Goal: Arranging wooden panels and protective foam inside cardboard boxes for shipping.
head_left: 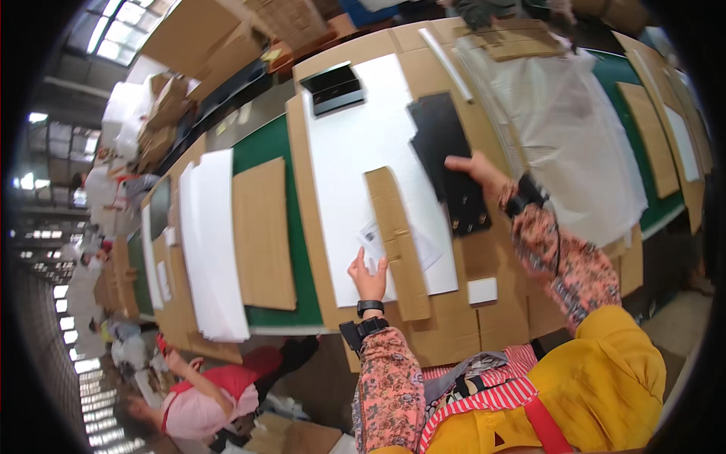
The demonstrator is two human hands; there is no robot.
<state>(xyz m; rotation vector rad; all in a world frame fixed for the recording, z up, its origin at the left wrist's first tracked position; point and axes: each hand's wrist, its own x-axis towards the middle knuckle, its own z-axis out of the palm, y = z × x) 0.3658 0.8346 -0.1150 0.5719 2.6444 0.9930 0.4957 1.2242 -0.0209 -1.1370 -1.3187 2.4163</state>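
My left hand [369,278] is open, fingers apart, over the lower edge of a white foam sheet [355,144]. Beside its fingertips a narrow brown cardboard strip [395,234] lies across a printed paper [429,250]. My right hand [488,175] grips the right edge of a black panel [463,200], thumb on top; its other fingers are partly hidden. Small brass-coloured fittings show at the panel's near end. More black panel surface extends beyond it, and I cannot tell whether that is a separate piece. An open black box-like part [333,89] rests on the foam's far end.
Cardboard [446,344] lies under the foam. A small white block [482,290] sits near the table's front. White sheets [215,250] and a cardboard panel [263,234] are to the left, wrapped panels [567,144] to the right. A co-worker [215,390] is at lower left.
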